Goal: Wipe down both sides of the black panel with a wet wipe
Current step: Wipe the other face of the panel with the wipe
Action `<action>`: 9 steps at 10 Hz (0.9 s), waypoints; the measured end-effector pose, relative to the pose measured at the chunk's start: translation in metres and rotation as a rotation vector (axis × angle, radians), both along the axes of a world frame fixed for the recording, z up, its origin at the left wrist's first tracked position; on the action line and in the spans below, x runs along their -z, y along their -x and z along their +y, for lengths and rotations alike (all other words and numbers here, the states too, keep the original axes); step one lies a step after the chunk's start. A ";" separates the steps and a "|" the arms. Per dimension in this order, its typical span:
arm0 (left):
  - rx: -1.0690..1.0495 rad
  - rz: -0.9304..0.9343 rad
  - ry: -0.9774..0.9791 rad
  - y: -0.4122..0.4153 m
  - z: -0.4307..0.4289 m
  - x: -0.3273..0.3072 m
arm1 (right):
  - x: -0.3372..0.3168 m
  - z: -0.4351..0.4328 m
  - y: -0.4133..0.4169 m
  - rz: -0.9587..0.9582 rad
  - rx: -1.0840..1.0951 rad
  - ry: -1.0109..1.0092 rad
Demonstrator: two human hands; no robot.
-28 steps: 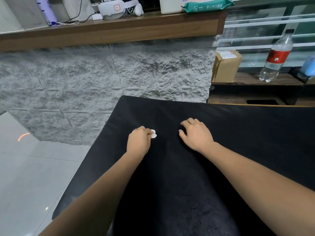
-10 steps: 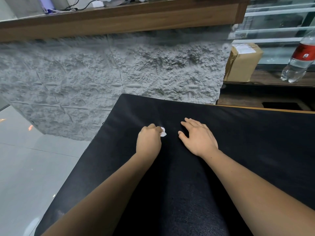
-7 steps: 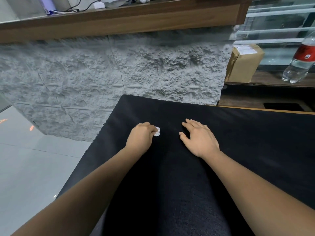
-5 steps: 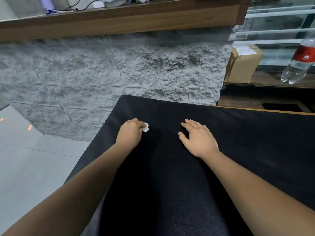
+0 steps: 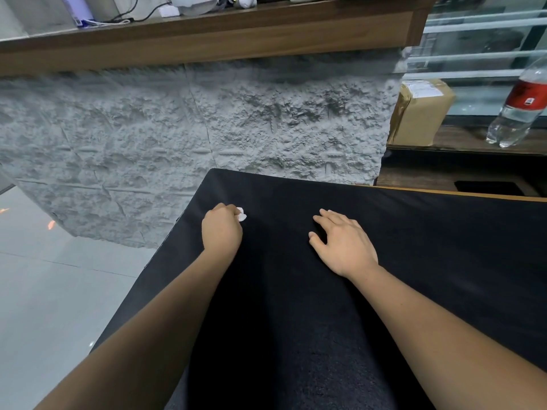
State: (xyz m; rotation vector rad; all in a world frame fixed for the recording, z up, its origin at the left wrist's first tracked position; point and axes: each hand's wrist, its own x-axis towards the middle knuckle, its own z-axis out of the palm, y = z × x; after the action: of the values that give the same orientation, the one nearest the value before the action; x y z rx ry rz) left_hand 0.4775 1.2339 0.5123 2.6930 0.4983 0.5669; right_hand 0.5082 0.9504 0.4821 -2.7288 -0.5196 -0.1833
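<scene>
Fingers of the left hand (image 5: 222, 230) are curled round a small white wet wipe (image 5: 242, 216), held down on the black panel (image 5: 296, 321).
The wipe sits near the far left corner of the panel, which lies flat. The right hand (image 5: 343, 244) rests on the panel well apart from the wipe, fingers relaxed and a little spread, holding nothing. On a wooden shelf (image 5: 461, 140) at the right stand a cardboard box (image 5: 420, 110), closed so its content is hidden, and a clear bottle (image 5: 518, 113) with red label.

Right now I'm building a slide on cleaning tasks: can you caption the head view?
Left hand presses a balled wet wipe onto the black panel; right hand rests open alongside.
</scene>
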 end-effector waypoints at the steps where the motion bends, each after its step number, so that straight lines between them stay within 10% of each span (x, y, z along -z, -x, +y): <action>1: 0.027 0.015 -0.020 -0.005 -0.017 0.002 | 0.000 0.001 0.000 -0.006 0.000 0.003; 9: 0.361 0.038 0.063 -0.021 -0.004 -0.004 | -0.002 0.000 0.001 -0.011 0.000 0.006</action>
State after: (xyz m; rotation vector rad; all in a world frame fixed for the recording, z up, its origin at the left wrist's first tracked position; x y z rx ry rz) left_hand 0.4987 1.2297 0.5159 2.6465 0.0330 0.3914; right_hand 0.5076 0.9504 0.4838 -2.7354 -0.5243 -0.1975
